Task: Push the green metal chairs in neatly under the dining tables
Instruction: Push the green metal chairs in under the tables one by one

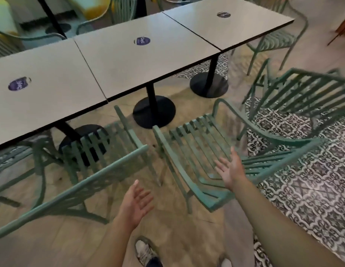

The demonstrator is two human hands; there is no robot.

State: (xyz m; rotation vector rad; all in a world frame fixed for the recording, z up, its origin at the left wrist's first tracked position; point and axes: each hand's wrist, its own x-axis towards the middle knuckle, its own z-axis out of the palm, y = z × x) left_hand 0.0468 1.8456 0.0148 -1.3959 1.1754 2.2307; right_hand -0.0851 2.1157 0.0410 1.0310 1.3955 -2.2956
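Three grey dining tables (141, 62) stand end to end on black pedestals. A green metal chair (194, 151) stands in front of me, pulled out from the middle table and turned a little. My right hand (230, 168) hovers open, palm up, just over its backrest rail. My left hand (136, 203) is open too, in the gap between that chair and a second green chair (98, 155) on the left, whose seat front is under the left table. A third green chair (295, 97) stands further right, away from the tables.
More green chairs stand at the right table's far end (273, 39), at the far left (13, 157) and behind the tables. Black round table bases (154, 112) sit on the floor. Patterned tiles (302, 189) cover the right side. My shoe (144, 251) is at the bottom.
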